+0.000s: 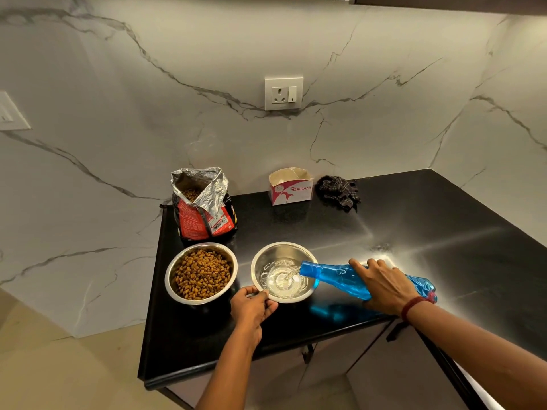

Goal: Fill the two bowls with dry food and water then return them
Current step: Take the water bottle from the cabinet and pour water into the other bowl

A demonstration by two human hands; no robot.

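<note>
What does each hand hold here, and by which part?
The left hand pinches the water bowl at its near rim; the right hand grips the blue bottle around its body.

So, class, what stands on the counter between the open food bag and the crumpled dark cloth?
An open-topped pink-and-white carton, nearer the cloth than the food bag; the head view shows it.

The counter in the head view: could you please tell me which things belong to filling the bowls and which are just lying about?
Job: kibble bowl, water bowl held by the left hand, blue bottle tipped by the right hand, open kibble bag.
Lying about: Origami carton, dark checked cloth.
</note>
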